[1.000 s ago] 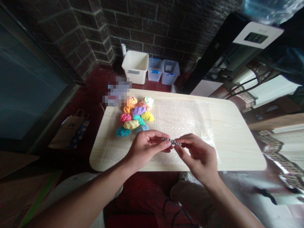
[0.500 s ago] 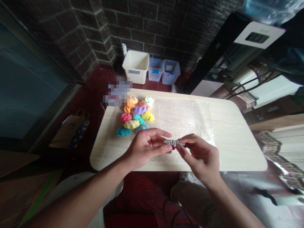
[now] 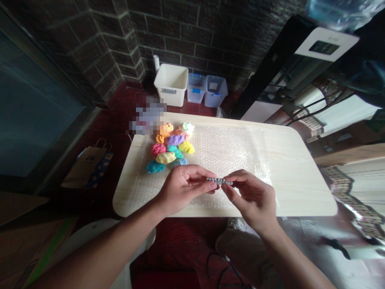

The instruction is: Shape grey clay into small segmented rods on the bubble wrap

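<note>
Between my two hands, above the near part of the table, is a short grey piece (image 3: 219, 181) that looks like a row of small beads or balls pressed together. My left hand (image 3: 183, 188) pinches its left end between thumb and fingers. At the right end, the thumb and fingertips of my right hand (image 3: 254, 197) are closed on the same piece. Beyond my left hand lies a cluster of soft, colourful clay-like lumps, among them a purple lump (image 3: 175, 139), a pale yellow lump (image 3: 165, 157) and a dark teal lump (image 3: 155, 166). A blue lump (image 3: 179, 162) is partly hidden behind my left hand.
Bubble wrap (image 3: 228, 148) covers the middle of the pale wooden table (image 3: 303, 180). Behind the table stand a cream bin (image 3: 171, 84) and two clear plastic boxes (image 3: 215, 94). A paper bag (image 3: 86, 164) is on the floor at left.
My left index finger has come down onto the grey piece, where it was lifted a little off before. The piece stays in nearly the same place.
</note>
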The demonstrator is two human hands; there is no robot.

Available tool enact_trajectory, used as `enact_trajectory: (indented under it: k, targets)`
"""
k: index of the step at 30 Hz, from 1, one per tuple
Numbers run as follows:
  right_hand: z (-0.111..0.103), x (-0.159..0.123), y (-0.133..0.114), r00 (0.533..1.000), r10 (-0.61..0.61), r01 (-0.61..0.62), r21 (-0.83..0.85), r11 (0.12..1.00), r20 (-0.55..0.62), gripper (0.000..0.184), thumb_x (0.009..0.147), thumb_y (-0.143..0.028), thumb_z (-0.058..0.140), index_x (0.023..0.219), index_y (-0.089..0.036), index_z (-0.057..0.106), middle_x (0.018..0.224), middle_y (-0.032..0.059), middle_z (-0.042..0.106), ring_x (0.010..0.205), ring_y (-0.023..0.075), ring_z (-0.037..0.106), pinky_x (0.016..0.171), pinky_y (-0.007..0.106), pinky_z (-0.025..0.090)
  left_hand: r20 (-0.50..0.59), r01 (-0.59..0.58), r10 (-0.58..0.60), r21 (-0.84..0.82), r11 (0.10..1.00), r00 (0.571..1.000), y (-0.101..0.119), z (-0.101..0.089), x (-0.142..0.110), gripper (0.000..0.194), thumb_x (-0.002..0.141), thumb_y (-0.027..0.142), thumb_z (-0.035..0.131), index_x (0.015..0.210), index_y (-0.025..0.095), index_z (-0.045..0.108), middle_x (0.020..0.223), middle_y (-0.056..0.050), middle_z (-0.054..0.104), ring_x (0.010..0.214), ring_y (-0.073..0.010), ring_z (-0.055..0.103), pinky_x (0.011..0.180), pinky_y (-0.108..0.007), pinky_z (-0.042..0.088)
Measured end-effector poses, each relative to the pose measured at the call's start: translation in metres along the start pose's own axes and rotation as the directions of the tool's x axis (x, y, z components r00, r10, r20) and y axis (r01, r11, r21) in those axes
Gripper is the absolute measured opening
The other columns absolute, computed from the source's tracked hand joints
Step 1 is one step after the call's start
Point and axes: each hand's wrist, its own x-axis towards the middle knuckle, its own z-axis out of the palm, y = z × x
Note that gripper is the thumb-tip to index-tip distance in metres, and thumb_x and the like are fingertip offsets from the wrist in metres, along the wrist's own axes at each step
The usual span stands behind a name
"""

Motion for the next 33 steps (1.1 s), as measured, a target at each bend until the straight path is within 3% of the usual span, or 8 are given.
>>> enact_trajectory:
  k: [7,11,14,16,20,25,30,33]
  targets:
    - [-0.001,-0.001,0.0,1.0,-0.005,0.005,0.015,1.0,-0.004,0.013,0.09,-0.013,0.078,0.098,-0.024,0.079,0.088,0.0042,0.074,0.08,0.0173,0.068,0.07,0.03,0.055,0.025,-0.06,0.059,0.054,0.997,0.998,-0.001,-0.002,0.001,0.034,0.079,0.027,0.089,0.108,0.013,0.077,0.092,-0.009,0.082,0.083,-0.0219,0.081,0.08,-0.031,0.067]
    - [-0.01,0.007,0.013,0.992,0.097,-0.097,-0.001,0.995,-0.087,0.009,0.087,-0.022,0.083,0.095,-0.021,0.079,0.083,0.0038,0.074,0.072,0.0158,0.066,0.064,0.028,0.052,-0.001,-0.243,0.252,0.263,0.934,0.968,0.004,-0.016,0.005,0.04,0.088,0.027,0.081,0.125,0.016,0.069,0.101,-0.008,0.08,0.095,-0.0213,0.079,0.088,-0.032,0.064]
    - [-0.023,0.014,0.038,0.967,0.229,-0.233,-0.027,0.972,-0.109,0.017,0.084,-0.032,0.085,0.091,-0.018,0.078,0.072,0.0025,0.07,0.062,0.0141,0.061,0.056,0.027,0.046,0.002,-0.352,0.439,0.601,0.717,0.899,0.006,-0.028,0.008,0.018,0.093,0.023,0.072,0.11,0.016,0.072,0.101,-0.008,0.079,0.094,-0.0196,0.076,0.087,-0.031,0.061]
    - [-0.031,0.016,0.057,0.949,0.3,-0.307,-0.066,0.95,-0.096,0.023,0.083,-0.038,0.084,0.09,-0.017,0.077,0.069,0.0027,0.069,0.058,0.0137,0.058,0.053,0.027,0.041,0.101,-0.365,0.472,0.779,0.511,0.876,0.004,-0.031,0.009,0.013,0.092,0.019,0.071,0.104,0.016,0.073,0.101,-0.007,0.077,0.094,-0.0208,0.074,0.087,-0.034,0.059]
    - [-0.036,0.013,0.08,0.918,0.395,-0.394,-0.169,0.903,-0.027,0.032,0.081,-0.045,0.082,0.091,-0.015,0.077,0.068,0.0047,0.071,0.056,0.015,0.057,0.049,0.027,0.038,0.289,-0.361,0.296,0.905,0.226,0.91,-0.006,-0.026,0.006,0.022,0.089,0.022,0.076,0.109,0.014,0.071,0.105,-0.01,0.073,0.1,-0.0267,0.07,0.091,-0.042,0.058]
    - [-0.034,0.01,0.076,0.934,0.357,-0.305,-0.447,0.841,0.035,0.027,0.086,-0.041,0.076,0.093,-0.016,0.079,0.056,0.0006,0.065,0.046,0.0133,0.05,0.045,0.027,0.032,0.249,-0.252,0.095,0.967,0.03,0.964,-0.016,-0.017,0.003,0.02,0.087,0.023,0.08,0.102,0.013,0.071,0.103,-0.011,0.07,0.103,-0.0305,0.066,0.093,-0.046,0.057]
    - [-0.043,0.013,0.062,0.976,0.209,-0.127,-0.616,0.777,0.063,0.02,0.085,-0.035,0.079,0.095,-0.018,0.082,0.081,0.0067,0.074,0.056,0.0146,0.058,0.055,0.03,0.044,0.235,-0.24,0.071,0.969,0.065,0.969,-0.02,-0.018,0.005,0.01,0.092,0.013,0.07,0.101,0.015,0.073,0.099,-0.009,0.069,0.102,-0.0286,0.066,0.094,-0.044,0.056]
    - [-0.046,0.014,0.051,0.971,0.237,-0.18,-0.565,0.805,0.028,0.026,0.09,-0.04,0.075,0.101,-0.017,0.081,0.073,0.0053,0.07,0.053,0.014,0.054,0.051,0.029,0.041,0.244,-0.259,0.11,0.952,0.165,0.964,-0.019,-0.016,0.005,0.013,0.095,0.014,0.066,0.106,0.016,0.072,0.102,-0.008,0.069,0.099,-0.0256,0.067,0.093,-0.041,0.055]
